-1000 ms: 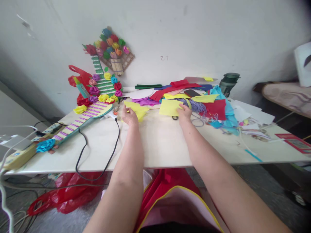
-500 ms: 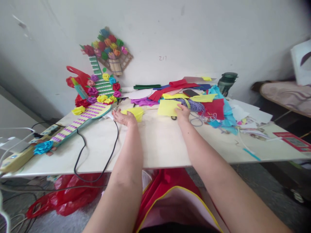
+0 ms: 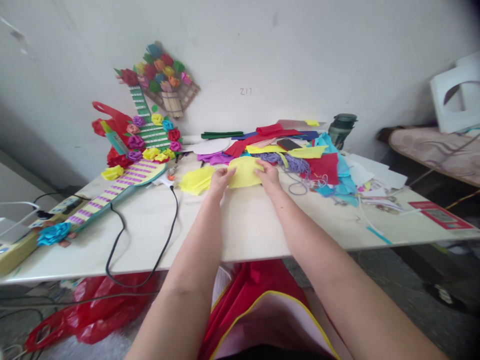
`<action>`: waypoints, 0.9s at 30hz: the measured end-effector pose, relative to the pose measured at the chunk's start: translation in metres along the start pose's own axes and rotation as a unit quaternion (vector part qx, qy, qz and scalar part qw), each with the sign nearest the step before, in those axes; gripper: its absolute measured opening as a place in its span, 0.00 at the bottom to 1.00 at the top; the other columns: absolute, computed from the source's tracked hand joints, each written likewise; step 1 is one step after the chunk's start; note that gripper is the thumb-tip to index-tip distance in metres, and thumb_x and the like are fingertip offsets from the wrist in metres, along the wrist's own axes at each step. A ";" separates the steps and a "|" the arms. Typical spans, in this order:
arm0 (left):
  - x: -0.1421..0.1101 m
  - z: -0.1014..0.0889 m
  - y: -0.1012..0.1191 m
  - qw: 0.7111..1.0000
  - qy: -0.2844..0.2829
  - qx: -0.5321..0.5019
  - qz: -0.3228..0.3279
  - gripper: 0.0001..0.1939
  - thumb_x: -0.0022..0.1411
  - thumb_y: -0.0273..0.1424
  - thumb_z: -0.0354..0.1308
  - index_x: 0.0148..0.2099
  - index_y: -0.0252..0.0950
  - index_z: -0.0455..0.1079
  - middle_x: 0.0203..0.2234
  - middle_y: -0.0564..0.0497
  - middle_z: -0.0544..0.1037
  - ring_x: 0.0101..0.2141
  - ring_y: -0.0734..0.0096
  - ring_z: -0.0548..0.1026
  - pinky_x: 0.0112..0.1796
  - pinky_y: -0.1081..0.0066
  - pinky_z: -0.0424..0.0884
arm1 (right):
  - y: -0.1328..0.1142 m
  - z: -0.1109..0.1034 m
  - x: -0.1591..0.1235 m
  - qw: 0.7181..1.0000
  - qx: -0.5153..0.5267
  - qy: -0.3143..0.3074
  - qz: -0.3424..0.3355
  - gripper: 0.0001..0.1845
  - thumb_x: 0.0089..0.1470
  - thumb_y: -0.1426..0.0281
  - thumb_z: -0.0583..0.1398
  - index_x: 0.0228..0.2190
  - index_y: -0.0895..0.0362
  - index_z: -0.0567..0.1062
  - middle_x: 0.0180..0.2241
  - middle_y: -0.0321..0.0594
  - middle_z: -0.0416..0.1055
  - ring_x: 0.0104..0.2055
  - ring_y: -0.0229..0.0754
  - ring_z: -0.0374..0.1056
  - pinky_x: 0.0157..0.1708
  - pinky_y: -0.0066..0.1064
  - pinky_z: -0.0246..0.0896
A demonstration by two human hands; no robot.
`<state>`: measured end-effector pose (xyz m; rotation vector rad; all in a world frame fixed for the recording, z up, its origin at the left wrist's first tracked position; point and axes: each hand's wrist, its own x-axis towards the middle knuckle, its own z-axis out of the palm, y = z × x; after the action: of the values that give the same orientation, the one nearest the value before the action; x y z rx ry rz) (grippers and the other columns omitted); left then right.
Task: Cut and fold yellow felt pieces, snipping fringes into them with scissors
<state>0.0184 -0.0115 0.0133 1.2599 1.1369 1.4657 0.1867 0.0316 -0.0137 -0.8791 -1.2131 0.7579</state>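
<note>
Both my hands hold one yellow sheet (image 3: pixel 243 172) just above the pale table (image 3: pixel 243 225). My left hand (image 3: pixel 220 180) pinches its left edge and my right hand (image 3: pixel 267 174) grips its right edge, so the sheet bows between them. A second, crumpled yellow piece (image 3: pixel 195 181) lies on the table just left of my left hand. Behind the sheet is a heap of coloured felt and paper (image 3: pixel 322 167) with purple yarn (image 3: pixel 296 162).
A long decorated craft with paper flowers (image 3: pixel 123 182) lies at the left, beside a black cable (image 3: pixel 142 250) and a power strip (image 3: pixel 15 250). A flower plaque (image 3: pixel 165 80) hangs on the wall. A dark green bottle (image 3: pixel 340 129) stands at the back. Red plastic bags (image 3: pixel 86 315) lie under the table.
My left hand let go of the crumpled yellow piece and moved right. Both hands now lift the flat yellow sheet, which my right hand alone touched before.
</note>
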 end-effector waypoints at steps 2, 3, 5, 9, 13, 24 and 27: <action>-0.001 0.000 -0.003 0.998 -0.010 -0.051 -0.021 0.21 0.40 0.42 0.68 0.32 0.33 0.71 0.20 0.52 0.73 0.25 0.68 0.74 0.28 0.71 0.69 | -0.003 0.002 -0.002 1.000 0.001 -0.024 -0.003 0.20 0.38 0.75 0.61 0.38 0.57 0.77 0.43 0.42 0.74 0.48 0.43 0.68 0.49 0.38 0.63; -0.001 0.000 -0.004 0.997 -0.007 -0.077 -0.026 0.22 0.39 0.42 0.68 0.33 0.33 0.71 0.21 0.52 0.74 0.26 0.67 0.75 0.29 0.70 0.69 | -0.004 0.003 -0.003 0.999 -0.001 -0.035 -0.004 0.19 0.38 0.75 0.61 0.37 0.56 0.77 0.43 0.41 0.74 0.48 0.43 0.68 0.49 0.38 0.63; 0.000 0.000 -0.007 0.994 0.016 -0.108 -0.022 0.22 0.37 0.43 0.68 0.32 0.33 0.70 0.21 0.52 0.74 0.26 0.66 0.75 0.29 0.68 0.70 | -0.006 0.004 -0.005 0.999 -0.007 -0.049 -0.007 0.19 0.38 0.75 0.61 0.37 0.55 0.77 0.44 0.41 0.73 0.49 0.43 0.68 0.50 0.37 0.62; 0.004 -0.001 -0.009 0.991 0.051 -0.121 0.002 0.22 0.37 0.44 0.68 0.30 0.34 0.69 0.19 0.53 0.73 0.24 0.68 0.74 0.28 0.70 0.70 | -0.010 0.005 -0.007 0.998 -0.022 -0.065 0.012 0.21 0.37 0.76 0.62 0.39 0.55 0.77 0.50 0.42 0.69 0.50 0.44 0.66 0.50 0.37 0.62; 0.007 -0.005 -0.013 0.995 0.066 -0.074 0.006 0.20 0.42 0.45 0.66 0.29 0.35 0.67 0.18 0.54 0.71 0.23 0.71 0.72 0.26 0.72 0.68 | -0.013 0.003 -0.010 0.995 -0.009 -0.097 0.023 0.22 0.38 0.74 0.63 0.39 0.54 0.77 0.51 0.41 0.68 0.53 0.43 0.64 0.52 0.37 0.60; 0.015 -0.011 -0.015 0.981 0.159 0.062 0.098 0.16 0.52 0.39 0.60 0.22 0.37 0.58 0.15 0.59 0.59 0.20 0.77 0.61 0.23 0.76 0.57 | -0.015 -0.001 -0.006 0.979 0.023 -0.204 0.015 0.38 0.30 0.81 0.64 0.48 0.52 0.73 0.60 0.38 0.57 0.63 0.42 0.49 0.60 0.32 0.45; 0.016 -0.013 -0.012 0.968 0.196 0.097 0.126 0.19 0.53 0.36 0.59 0.19 0.37 0.53 0.14 0.60 0.53 0.19 0.79 0.55 0.22 0.75 0.52 | -0.020 -0.002 -0.008 0.971 0.013 -0.237 0.014 0.41 0.32 0.79 0.65 0.53 0.52 0.69 0.63 0.39 0.51 0.65 0.43 0.45 0.61 0.33 0.42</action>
<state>0.0042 0.0054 0.0036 1.3197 1.4492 1.8907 0.1877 0.0149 0.0002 -0.7133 -1.6071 1.0414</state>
